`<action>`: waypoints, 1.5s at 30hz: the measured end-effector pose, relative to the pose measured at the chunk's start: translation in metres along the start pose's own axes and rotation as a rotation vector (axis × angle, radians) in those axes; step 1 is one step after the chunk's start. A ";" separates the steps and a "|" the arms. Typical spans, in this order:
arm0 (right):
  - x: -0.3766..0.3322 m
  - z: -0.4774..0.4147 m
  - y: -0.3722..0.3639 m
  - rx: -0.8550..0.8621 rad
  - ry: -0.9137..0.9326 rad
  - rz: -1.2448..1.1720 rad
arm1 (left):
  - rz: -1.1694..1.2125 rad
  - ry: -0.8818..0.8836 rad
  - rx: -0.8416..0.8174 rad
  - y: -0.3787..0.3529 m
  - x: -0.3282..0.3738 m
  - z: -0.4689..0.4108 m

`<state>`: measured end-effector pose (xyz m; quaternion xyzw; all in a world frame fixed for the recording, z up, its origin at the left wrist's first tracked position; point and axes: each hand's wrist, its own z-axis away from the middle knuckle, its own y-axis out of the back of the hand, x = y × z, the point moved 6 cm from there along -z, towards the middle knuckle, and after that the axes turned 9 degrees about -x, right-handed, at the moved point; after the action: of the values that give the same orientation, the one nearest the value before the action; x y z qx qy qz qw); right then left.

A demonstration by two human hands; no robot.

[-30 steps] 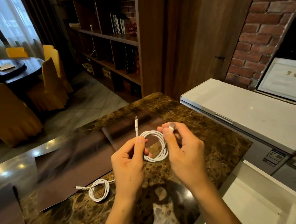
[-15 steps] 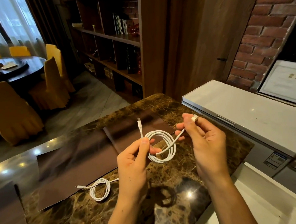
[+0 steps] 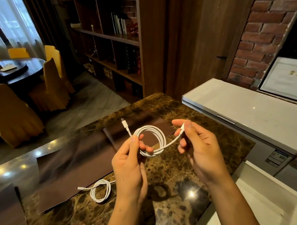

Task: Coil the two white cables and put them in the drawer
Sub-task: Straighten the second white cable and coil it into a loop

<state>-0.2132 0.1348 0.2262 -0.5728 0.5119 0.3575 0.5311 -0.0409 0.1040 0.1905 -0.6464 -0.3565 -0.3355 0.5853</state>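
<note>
My left hand (image 3: pixel 130 168) pinches the coiled cable (image 3: pixel 152 140) where the loops cross, thumb on top, so the turns stay stacked while one plug sticks up past the knuckles. My right hand (image 3: pixel 199 149) grips the free plug end (image 3: pixel 182 127) between thumb and forefinger, holding the last slack out to the side, ready, I judge, for a final wrap. The second cable (image 3: pixel 100 191) lies loosely looped on the marble table (image 3: pixel 216 142) near my left wrist; no drawer shows.
</note>
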 end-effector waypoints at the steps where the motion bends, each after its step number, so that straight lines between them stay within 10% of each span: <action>1: 0.003 -0.001 -0.001 -0.010 -0.038 -0.094 | 0.032 0.014 -0.009 -0.003 0.000 0.001; 23: 0.002 0.000 -0.020 -0.451 -0.190 0.058 | -0.277 -0.153 -0.103 -0.018 0.016 0.011; 30: 0.000 0.009 -0.027 -0.158 -0.015 0.153 | -0.332 -0.180 -0.095 -0.015 0.018 0.010; 39: 0.001 0.020 -0.036 0.075 0.460 0.889 | -0.425 -0.189 -0.085 -0.006 0.013 0.013; 45: 0.015 0.013 -0.027 0.229 0.302 0.549 | -0.431 -0.152 -0.105 -0.004 0.005 0.010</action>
<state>-0.1820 0.1422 0.2159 -0.3965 0.7569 0.3384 0.3941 -0.0414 0.1150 0.1955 -0.6083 -0.5114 -0.4213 0.4371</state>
